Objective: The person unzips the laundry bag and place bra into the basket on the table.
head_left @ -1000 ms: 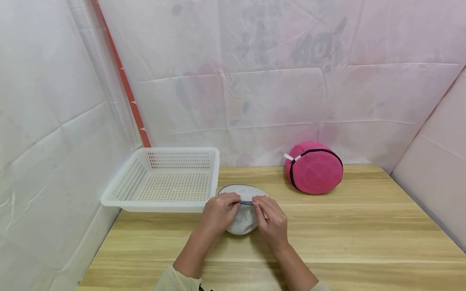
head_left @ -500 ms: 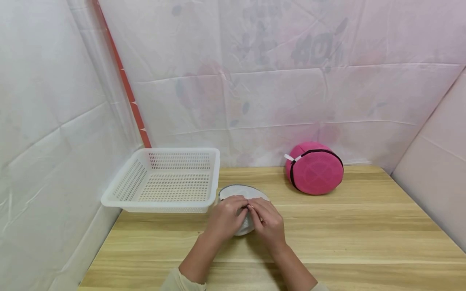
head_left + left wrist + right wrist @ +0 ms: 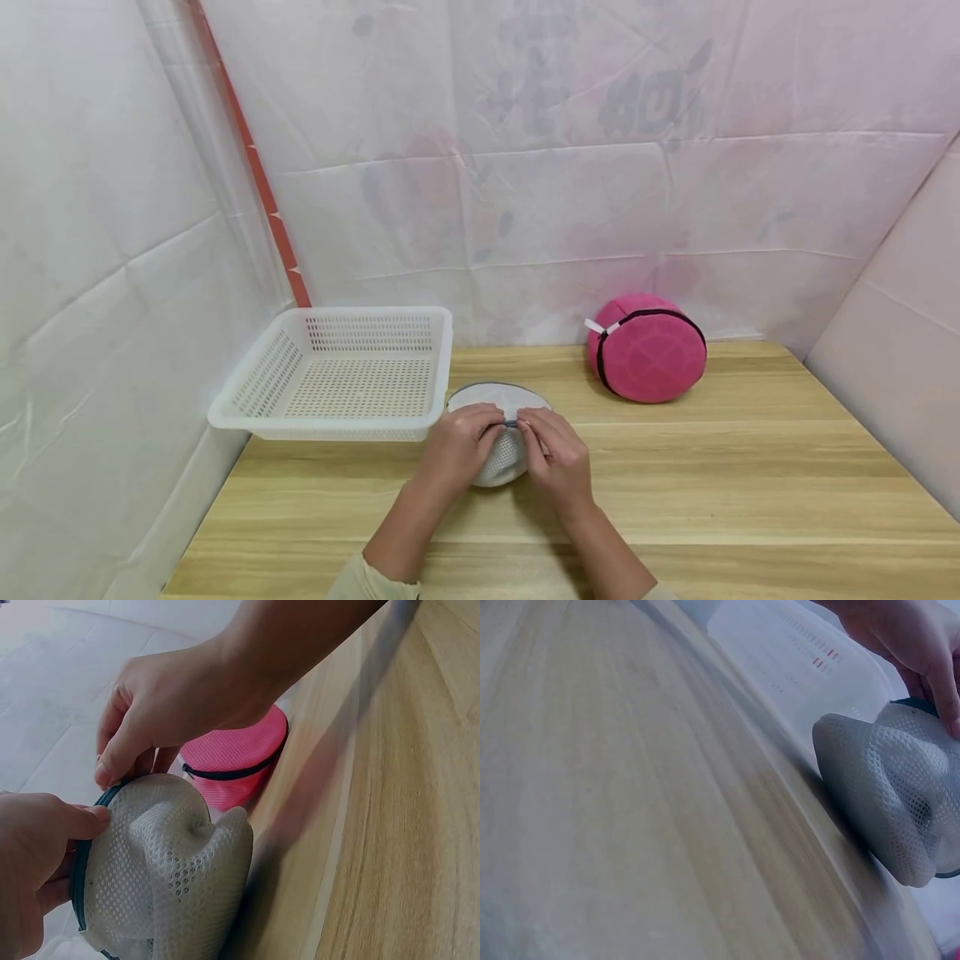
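Note:
A white mesh laundry bag (image 3: 501, 467) sits on the wooden table in front of the person, its side dented in. Along its edge runs a grey-blue zipper (image 3: 79, 889). My left hand (image 3: 455, 450) pinches this zipper edge between thumb and fingers. Close beside it, my right hand (image 3: 558, 462) pinches the same edge, fingertips only a short gap from the left ones. The left wrist view shows both thumbs on the bag's zipper side. Parts of the bag are hidden behind the hands in the head view.
To the left stands a white perforated plastic basket (image 3: 446, 375), overhanging the table's left edge. A pink mesh laundry bag (image 3: 652, 358) with a black zipper lies at the back right near the sheet-covered wall (image 3: 555, 208). The wooden table (image 3: 750, 483) extends to the right.
The hands drew together over the zipper, then parted slightly, so a short stretch of it shows between the fingertips again. The basket and pink bag stayed in place.

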{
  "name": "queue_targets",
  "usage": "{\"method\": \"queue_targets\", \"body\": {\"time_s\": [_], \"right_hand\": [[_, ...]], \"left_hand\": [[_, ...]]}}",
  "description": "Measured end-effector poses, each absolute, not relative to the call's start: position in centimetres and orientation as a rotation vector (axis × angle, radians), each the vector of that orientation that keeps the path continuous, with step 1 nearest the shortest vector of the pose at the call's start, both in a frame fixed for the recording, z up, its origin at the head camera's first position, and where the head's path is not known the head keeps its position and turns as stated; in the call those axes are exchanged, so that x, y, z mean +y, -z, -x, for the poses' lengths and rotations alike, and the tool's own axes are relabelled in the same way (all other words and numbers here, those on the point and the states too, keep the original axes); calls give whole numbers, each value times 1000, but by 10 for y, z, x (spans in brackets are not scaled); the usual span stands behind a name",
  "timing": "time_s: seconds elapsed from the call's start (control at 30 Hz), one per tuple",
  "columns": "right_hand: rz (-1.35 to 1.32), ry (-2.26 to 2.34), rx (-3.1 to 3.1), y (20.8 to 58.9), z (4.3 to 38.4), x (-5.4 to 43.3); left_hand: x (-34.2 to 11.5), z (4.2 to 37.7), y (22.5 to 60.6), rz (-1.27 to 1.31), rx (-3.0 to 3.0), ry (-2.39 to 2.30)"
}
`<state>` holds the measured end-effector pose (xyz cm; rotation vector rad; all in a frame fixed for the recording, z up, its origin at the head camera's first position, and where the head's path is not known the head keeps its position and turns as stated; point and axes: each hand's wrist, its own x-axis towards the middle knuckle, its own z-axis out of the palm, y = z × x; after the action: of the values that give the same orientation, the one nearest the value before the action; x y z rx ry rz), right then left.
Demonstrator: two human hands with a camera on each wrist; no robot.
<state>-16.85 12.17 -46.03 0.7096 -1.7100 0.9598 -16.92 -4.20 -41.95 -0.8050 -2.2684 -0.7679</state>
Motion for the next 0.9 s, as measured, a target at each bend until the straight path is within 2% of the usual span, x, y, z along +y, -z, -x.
{"method": "queue_targets", "body": {"time_s": [0.9], "right_hand": [[-618, -947, -1680, 461, 171, 127]], "left_hand": [[-48, 172, 417, 748, -2275, 770]]}}
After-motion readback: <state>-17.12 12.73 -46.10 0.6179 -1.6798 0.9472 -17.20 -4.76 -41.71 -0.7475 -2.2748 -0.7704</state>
